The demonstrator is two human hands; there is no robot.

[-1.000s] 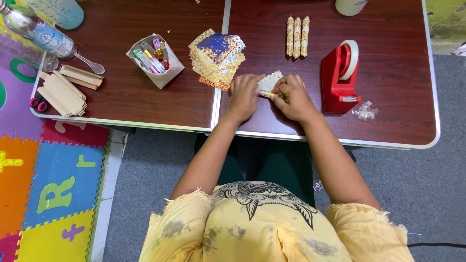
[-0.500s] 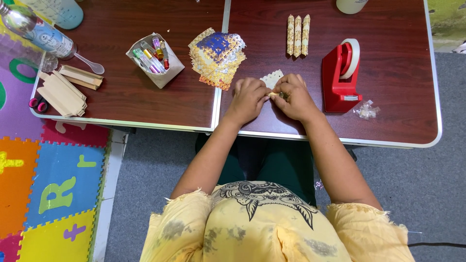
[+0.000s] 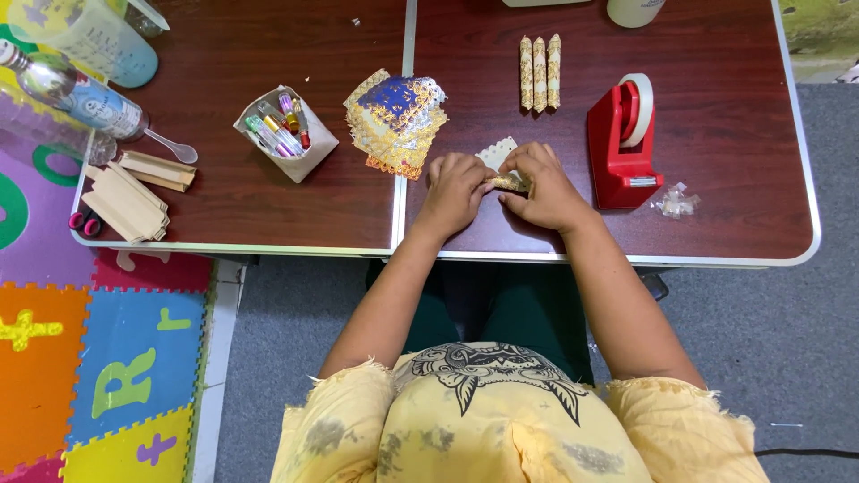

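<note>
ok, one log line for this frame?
left hand + right hand: pinching small patterned paper roll | stack of patterned paper squares left | red tape dispenser right | dark wooden table

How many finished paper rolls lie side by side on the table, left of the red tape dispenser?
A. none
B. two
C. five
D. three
D: three patterned rolls lie upright in the picture, close together, above the hands and up-left of the tape dispenser.

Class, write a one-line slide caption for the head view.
Both hands, left hand and right hand, roll a patterned paper strip beside a red tape dispenser on the brown table.
</note>
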